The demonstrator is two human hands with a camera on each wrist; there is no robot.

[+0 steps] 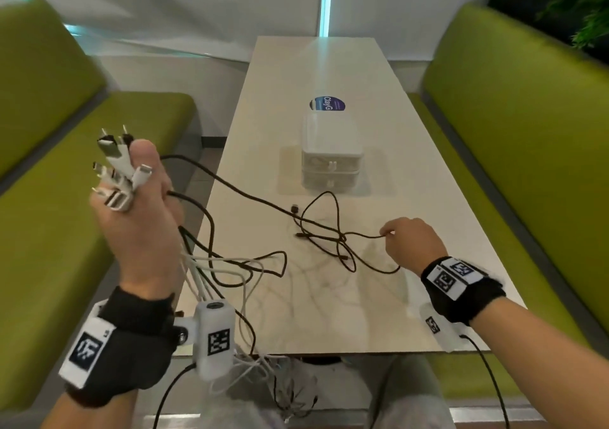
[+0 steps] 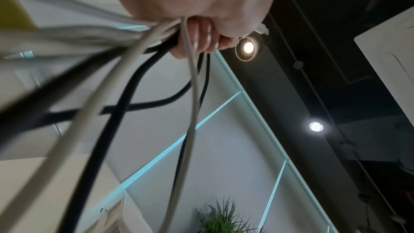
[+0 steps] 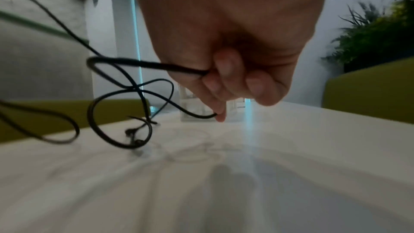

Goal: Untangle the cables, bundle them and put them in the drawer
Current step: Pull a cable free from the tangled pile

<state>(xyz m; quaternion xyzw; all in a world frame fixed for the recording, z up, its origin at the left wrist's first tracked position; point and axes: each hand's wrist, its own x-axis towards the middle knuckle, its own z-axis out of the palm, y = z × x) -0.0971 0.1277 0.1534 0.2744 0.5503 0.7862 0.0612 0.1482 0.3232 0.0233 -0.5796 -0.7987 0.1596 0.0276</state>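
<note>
My left hand point(image 1: 138, 227) is raised off the table's point(image 1: 428, 296) left edge, fingers curled round a bunch of cables point(image 1: 217, 263), white and black. Their plugs point(image 1: 115, 168) fan out above my thumb. From the left wrist view I only see the fingers point(image 2: 201, 40) wrapped over the strands; the cables point(image 2: 125, 81) nearest the lens are blurred, and I cannot count them. The loose ends hang past the near table edge and pile up below, where I cannot follow them.

My right hand point(image 1: 412, 240) sits low over the table, thumb and fingers pinching a black cable point(image 1: 329, 230). In the right wrist view the fingers point(image 3: 226, 77) are closed on that black cable point(image 3: 134, 84), which loops and crosses itself in a knot on the tabletop; the knot is soft with blur, so I cannot tell how the strands pass through each other. One black strand runs from the knot back up to my left hand.

The drawers point(image 1: 331, 165), a small pale two-tier unit, stand in the middle of the table beyond the knot. Both fronts look shut, and I cannot see what is inside. A round sticker point(image 1: 327, 104) shows just beyond the unit.
</note>
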